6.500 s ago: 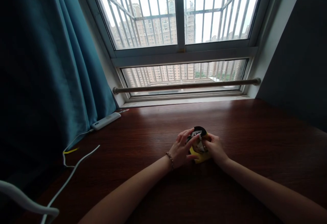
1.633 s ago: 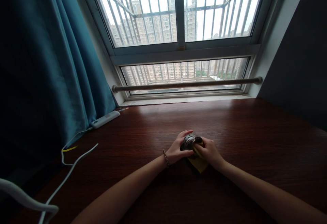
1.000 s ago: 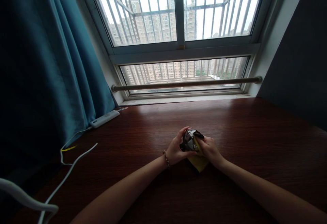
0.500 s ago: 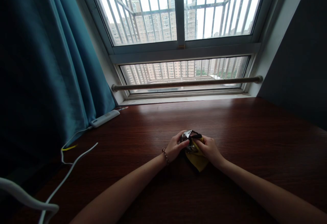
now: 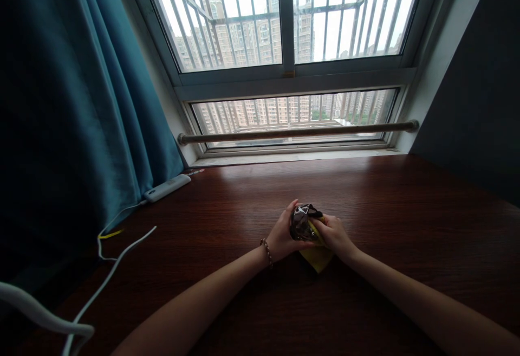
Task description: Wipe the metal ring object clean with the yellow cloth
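A small dark, shiny object (image 5: 301, 221) is held up just above the dark wooden table (image 5: 406, 226), near its middle. My left hand (image 5: 283, 234), with a bead bracelet at the wrist, grips the object from the left side. From the right, my right hand (image 5: 333, 235) presses a yellow cloth (image 5: 317, 256) against it. The cloth hangs down under both hands and touches the table. What the object is I cannot tell.
A white power strip (image 5: 166, 187) lies at the table's back left by the teal curtain (image 5: 81, 101), with white cables (image 5: 109, 274) trailing toward the near left corner. A barred window with a metal rail (image 5: 296, 133) runs along the far edge.
The object has turned in my hands and stands more upright than half a second ago. My left fingers have shifted round its side. The hands stay at the same spot on the table.
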Motion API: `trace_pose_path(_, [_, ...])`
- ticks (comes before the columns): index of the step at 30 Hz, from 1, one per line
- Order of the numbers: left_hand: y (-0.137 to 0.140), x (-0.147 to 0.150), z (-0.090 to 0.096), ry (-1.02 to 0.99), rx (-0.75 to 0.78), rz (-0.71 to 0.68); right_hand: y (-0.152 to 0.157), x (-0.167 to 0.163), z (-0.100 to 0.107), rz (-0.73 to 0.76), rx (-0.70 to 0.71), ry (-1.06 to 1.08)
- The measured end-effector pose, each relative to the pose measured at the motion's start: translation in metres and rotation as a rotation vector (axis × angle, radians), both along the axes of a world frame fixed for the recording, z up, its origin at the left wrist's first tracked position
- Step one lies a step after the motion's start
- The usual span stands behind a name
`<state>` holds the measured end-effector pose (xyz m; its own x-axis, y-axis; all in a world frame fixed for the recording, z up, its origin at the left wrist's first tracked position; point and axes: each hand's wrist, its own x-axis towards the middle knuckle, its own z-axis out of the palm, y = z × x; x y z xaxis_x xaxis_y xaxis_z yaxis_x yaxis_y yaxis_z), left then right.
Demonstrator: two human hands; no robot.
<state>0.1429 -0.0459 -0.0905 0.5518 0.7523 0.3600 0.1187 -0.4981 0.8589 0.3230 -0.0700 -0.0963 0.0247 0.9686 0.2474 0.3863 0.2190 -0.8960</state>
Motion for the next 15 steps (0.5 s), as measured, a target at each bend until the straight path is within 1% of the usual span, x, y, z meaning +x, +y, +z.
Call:
trace_pose_path(3, [-0.003,-0.001,0.005,-0.025,0.021,-0.009,0.0,0.001,-0.001,-0.012,-0.002,0.006])
trace_pose_path(7, [-0.005,-0.005,0.011,-0.021,0.026,-0.039,-0.004,0.0,0.003,0.017,0.025,0.016])
trace_pose_path(15, [0.009,-0.012,0.011,0.051,-0.004,-0.07,-0.01,-0.004,0.008,0.056,0.046,0.017])
